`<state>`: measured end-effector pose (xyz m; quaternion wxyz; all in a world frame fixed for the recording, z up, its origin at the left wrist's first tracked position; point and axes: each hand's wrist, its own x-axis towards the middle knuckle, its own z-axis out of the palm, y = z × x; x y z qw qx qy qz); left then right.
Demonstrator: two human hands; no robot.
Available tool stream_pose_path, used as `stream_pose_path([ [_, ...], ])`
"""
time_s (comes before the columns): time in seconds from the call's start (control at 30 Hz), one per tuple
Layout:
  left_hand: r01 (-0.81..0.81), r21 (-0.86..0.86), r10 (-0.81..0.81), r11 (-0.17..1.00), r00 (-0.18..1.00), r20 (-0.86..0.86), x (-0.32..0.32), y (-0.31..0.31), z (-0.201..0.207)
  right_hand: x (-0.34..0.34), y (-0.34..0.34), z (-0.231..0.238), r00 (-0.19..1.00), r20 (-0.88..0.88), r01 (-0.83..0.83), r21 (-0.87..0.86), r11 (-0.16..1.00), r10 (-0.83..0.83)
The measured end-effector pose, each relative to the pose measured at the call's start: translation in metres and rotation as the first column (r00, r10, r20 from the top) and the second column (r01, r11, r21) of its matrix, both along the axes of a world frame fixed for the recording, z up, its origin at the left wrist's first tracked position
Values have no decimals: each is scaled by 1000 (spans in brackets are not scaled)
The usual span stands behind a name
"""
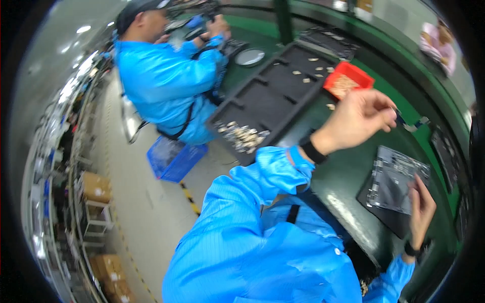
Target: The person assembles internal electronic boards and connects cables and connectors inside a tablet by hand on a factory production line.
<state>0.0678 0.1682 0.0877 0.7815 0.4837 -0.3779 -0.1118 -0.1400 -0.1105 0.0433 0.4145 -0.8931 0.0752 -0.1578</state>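
My left hand (357,120) is raised over the table, thumb and fingers pinched together on something too small to make out. Just beyond the fingertips is a thin dark strip with a pale end (415,124); whether the hand holds it is unclear. A grey metal electronics casing (391,179), open and showing its inner frame, lies on a dark sheet (369,199) to the right. On the casing's right edge rests my right hand (420,204), with thumb and forefinger stretched out along its surface.
A black divided tray (273,93) holds a heap of small pale pieces. Beside it stands a red bin (348,76) with similar pieces. Dark panels (444,156) lie at the far right. A co-worker in blue (161,70) works at upper left, near a blue crate (174,159).
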Motion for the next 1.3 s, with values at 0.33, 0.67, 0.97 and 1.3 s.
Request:
stream_pose_path([
  [0.33,439,221,-310,871,840,-446,-26,-120,-83,76,21,-51,892,403,-37,519,854,-206],
  [0.67,-265,147,132,953,801,584,-5,-110,-89,74,28,-63,962,243,-14,500,866,-125],
  [0.97,-120,284,36,951,958,284,-9,-104,-88,72,23,-67,959,284,-156,576,803,-18],
  [1.3,-650,188,426,736,661,618,48,-68,-53,67,17,-67,960,273,-161,706,689,-56],
])
